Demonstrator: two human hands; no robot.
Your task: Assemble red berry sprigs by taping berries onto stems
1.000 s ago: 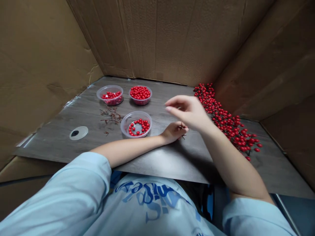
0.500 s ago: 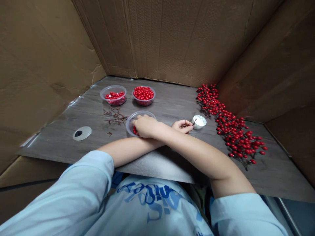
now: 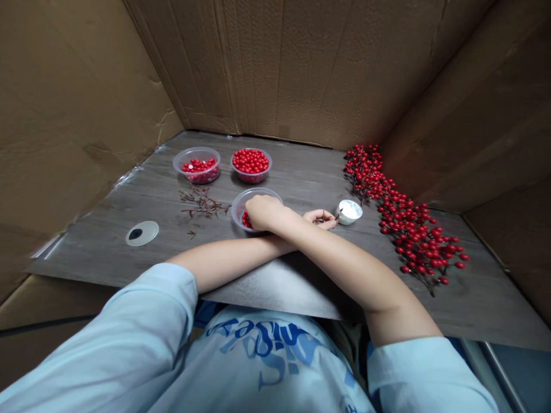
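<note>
Okay, arms crossed. Left hand (image 3: pixel 321 217), fingers (image 3: pixel 327 214) in a narrow pinch on a thin brown stem (image 3: pixel 330 219), just beside one small white cup (image 3: pixel 349 211). Right hand (image 3: pixel 264 211) curved over one clear plastic bowl (image 3: pixel 240 207), red berries (image 3: pixel 246 219) below, grip hidden, so no telling if closed. Farther out, two more berry bowls (image 3: pixel 197 165) (image 3: pixel 251 166), one heap of bare twigs (image 3: pixel 202 203), one long pile of berry branches (image 3: pixel 404 229).

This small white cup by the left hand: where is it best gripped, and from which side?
Probably pinch the outer wall of the small round cup, coming from the right or far side. It is low and round, and its white contents reach near the rim, so fingers should stay out of the top. The left hand and its twig occupy the near-left side, while the berry branch lies further right.
</note>
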